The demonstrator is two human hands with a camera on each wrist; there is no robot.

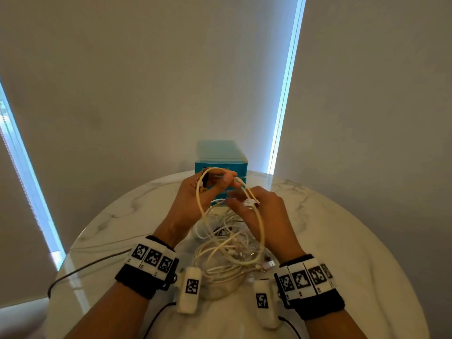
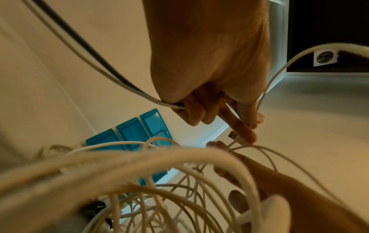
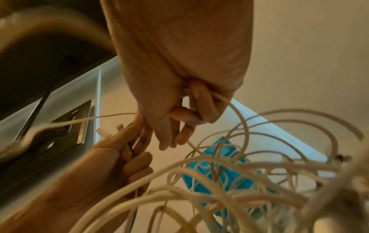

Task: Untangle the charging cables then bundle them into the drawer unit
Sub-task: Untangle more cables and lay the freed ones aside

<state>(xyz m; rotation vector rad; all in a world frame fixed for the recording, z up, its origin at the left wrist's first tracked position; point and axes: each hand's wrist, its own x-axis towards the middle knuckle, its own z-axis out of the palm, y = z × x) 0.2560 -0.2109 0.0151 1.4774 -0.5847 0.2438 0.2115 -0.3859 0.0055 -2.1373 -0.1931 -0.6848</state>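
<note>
A tangle of white charging cables [image 1: 230,248] lies on the table in front of me, part of it lifted between my hands. My left hand [image 1: 220,183] grips a loop of cream cable [image 1: 203,206] raised above the heap; in the left wrist view its fingers [image 2: 201,113] curl round the cable and pinch a lead near a USB plug [image 2: 232,135]. My right hand [image 1: 241,200] meets it just to the right, its fingers [image 3: 187,119] curled round another strand. The teal drawer unit [image 1: 221,156] stands behind both hands with its drawers shut.
The round marble table [image 1: 342,241] ends close on both sides. A black cord [image 1: 85,267] trails off its left edge. A loose USB plug [image 1: 269,264] lies by my right wrist. Blinds and wall stand close behind the drawer unit.
</note>
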